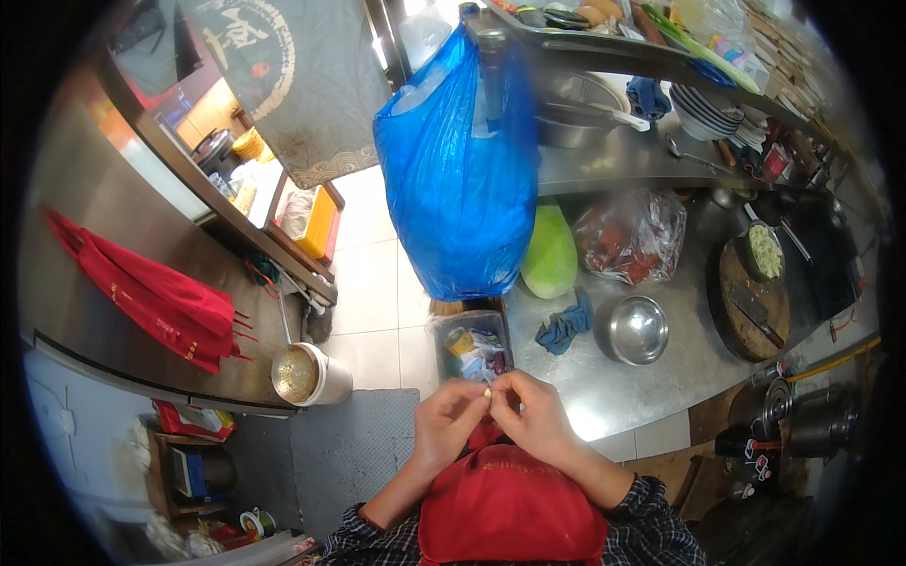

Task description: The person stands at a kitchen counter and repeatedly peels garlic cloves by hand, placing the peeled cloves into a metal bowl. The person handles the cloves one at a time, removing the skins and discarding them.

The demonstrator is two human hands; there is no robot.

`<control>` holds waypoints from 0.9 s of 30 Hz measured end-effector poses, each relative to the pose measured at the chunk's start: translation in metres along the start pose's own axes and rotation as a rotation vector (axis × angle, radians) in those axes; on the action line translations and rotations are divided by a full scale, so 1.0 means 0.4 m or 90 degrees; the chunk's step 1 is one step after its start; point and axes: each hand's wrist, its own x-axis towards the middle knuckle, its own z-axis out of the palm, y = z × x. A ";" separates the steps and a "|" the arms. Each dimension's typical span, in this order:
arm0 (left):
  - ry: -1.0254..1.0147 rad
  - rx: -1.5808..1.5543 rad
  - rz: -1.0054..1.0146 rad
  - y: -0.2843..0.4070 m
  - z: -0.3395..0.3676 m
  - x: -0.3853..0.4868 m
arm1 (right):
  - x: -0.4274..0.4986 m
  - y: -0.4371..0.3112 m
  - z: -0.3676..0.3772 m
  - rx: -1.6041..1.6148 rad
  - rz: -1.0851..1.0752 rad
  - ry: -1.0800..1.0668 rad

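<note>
My left hand (449, 419) and my right hand (532, 410) meet in front of my red apron (509, 502). Between their fingertips they pinch a small pale piece (488, 393) that looks like a garlic clove. Just beyond the fingers stands a dark bin (470, 322) holding packaging and other waste. To the right, on the steel counter (559, 382), are an upright-facing shiny metal bowl (638, 330) and a crumpled blue cloth (565, 325).
A full blue plastic bag (460, 191) hangs above the bin from the shelf corner. Behind the cloth lie a green melon-like vegetable (551, 251) and a clear bag of reddish food (630, 240). A cleaver (752, 311) rests on a round chopping block (736, 283). On the floor left stands a white bucket (333, 375).
</note>
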 end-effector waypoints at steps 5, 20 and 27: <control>0.011 -0.028 -0.039 0.010 0.003 -0.002 | -0.001 -0.003 0.005 -0.036 -0.034 0.022; 0.031 -0.173 -0.102 0.019 -0.001 0.020 | 0.001 0.016 0.009 0.024 -0.008 0.026; 0.024 -0.257 -0.145 -0.001 -0.016 0.024 | 0.006 -0.004 -0.009 -0.037 -0.092 -0.004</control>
